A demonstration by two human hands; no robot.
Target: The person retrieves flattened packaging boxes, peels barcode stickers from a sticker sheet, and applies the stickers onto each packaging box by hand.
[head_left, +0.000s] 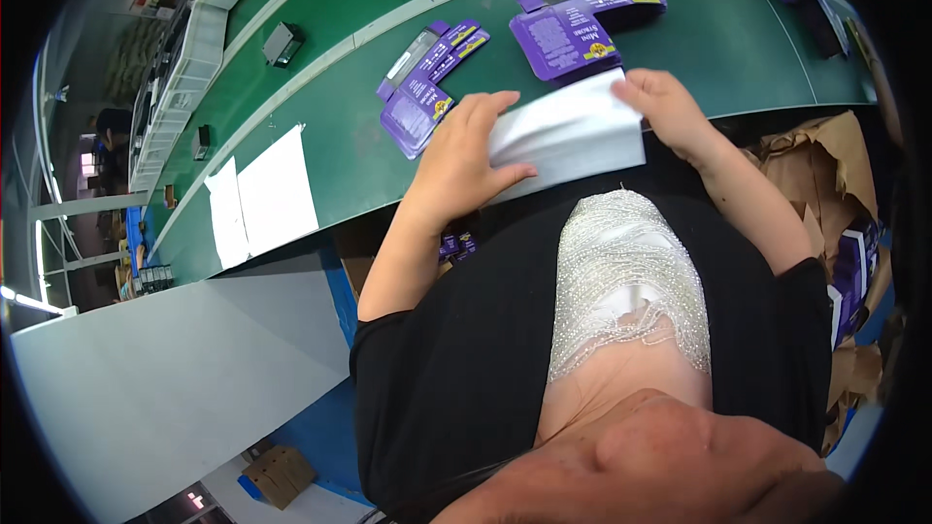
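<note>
A folded white paper sheet [573, 136] is held between my two hands at the bench's near edge. My left hand [456, 155] grips its left end, the thumb lying over the face and the fingers along the upper edge. At the upper right corner, my right hand [670, 109] pinches the paper between thumb and bent fingers. Just beyond the sheet lie unfolded purple cartons [563, 44] with a dark window panel. Another group of flat purple cartons [413, 109] rests beyond my left hand, fanned out at an angle.
White sheets [277, 184] lie on the green bench [340, 150] at the left. Small dark box-shaped units [282, 44] stand farther along it. A crumpled brown paper bag [820, 160] and purple boxes [852, 272] are at my right. A cardboard box [279, 475] sits on the floor.
</note>
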